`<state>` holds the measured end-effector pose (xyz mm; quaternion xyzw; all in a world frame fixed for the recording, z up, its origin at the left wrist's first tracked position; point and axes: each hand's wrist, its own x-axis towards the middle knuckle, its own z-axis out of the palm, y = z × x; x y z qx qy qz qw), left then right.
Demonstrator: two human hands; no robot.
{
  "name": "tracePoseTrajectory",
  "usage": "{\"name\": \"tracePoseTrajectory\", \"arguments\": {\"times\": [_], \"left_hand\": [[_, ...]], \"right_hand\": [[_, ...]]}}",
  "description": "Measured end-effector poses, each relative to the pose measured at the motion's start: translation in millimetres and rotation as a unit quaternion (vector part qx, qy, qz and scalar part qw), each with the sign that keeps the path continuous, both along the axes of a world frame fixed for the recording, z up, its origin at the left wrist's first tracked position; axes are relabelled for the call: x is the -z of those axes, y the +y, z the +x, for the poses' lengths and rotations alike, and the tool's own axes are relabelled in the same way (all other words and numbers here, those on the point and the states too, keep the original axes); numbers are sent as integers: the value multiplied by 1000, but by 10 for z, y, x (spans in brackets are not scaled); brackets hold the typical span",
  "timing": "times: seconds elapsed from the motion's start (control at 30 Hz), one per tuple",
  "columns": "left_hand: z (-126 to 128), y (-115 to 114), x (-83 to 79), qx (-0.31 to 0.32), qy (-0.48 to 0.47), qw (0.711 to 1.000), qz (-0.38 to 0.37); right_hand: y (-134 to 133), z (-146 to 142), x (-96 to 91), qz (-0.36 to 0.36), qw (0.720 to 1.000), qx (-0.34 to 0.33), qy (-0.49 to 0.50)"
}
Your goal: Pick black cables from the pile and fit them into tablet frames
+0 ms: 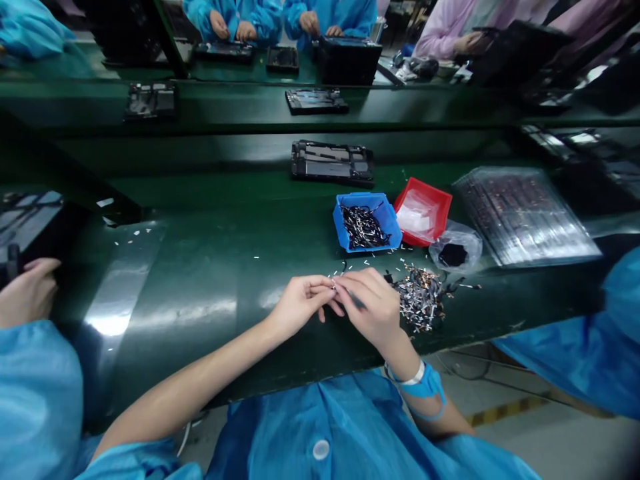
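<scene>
My left hand [300,303] and my right hand [373,307] meet over the green bench [200,267], fingertips pinched together on a tiny part too small to name. Just right of my right hand lies a loose pile of small black and silver parts [423,297]. Behind it a blue bin [367,223] holds more of the same parts. A red bin [423,210] with a clear bag inside stands beside the blue one. A blue strap circles my right wrist.
A clear plastic tray stack [525,213] lies at the right, a small bag with a black item [455,253] before it. Black device frames [333,162] sit on the belt. A neighbour's hand [25,293] is at the left; other workers sit across.
</scene>
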<state>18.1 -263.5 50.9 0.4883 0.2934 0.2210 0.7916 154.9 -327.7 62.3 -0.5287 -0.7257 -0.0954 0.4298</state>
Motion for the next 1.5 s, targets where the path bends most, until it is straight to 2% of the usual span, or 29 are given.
{"name": "tracePoseTrajectory", "arguments": {"times": [0.17,0.3,0.47,0.57,0.63,0.7,0.77,0.83,0.87,0.93,0.97,1.03,1.1,1.17,1.23,1.3,1.37,1.4,1.47,1.5], "left_hand": [[3,13,-28,47,-14,999,6],[-3,3,-47,8,19,998,54],[-32,-7,-105,-18,86,977,192],[-39,6,-104,-6,96,979,182],[-38,22,-87,0,89,988,126],[-35,45,-69,0,73,995,70],[-34,72,-56,-5,58,998,39],[-35,99,-53,-11,49,998,27],[-35,110,-53,-13,48,998,25],[-37,121,-58,-9,50,998,25],[-40,119,-63,-3,52,998,26],[-51,99,-78,15,59,998,33],[-75,77,-102,43,70,996,45],[-105,102,-123,77,83,991,65],[-120,244,-126,64,109,984,123],[-101,557,-104,-41,158,961,223],[-40,1031,-63,-188,213,907,310],[5,1306,-44,-237,230,887,323],[111,1861,-17,-326,257,856,306],[167,2113,-13,-341,263,853,295]], "right_hand": [[-10,120,-31,-1,1000,14,25],[-20,111,-48,6,1000,-6,-8],[-14,24,-26,-2,1000,-5,-12],[46,161,-32,6,999,8,-37],[132,436,-33,32,995,68,-59],[234,799,-27,46,973,218,-60],[305,1098,-22,5,936,345,-70],[306,1186,-26,-37,925,368,-86],[278,1134,-33,-20,933,348,-88],[185,881,-51,22,971,216,-104],[137,716,-61,25,983,141,-119],[74,409,-73,1,988,38,-149],[71,221,-67,1,990,-4,-144],[110,175,-44,8,994,1,-107],[162,220,-14,14,998,27,-52],[203,292,13,23,999,45,2],[224,348,32,29,998,47,43],[226,366,38,29,997,46,58],[218,380,41,23,996,48,78],[210,379,40,18,995,49,84]]}}
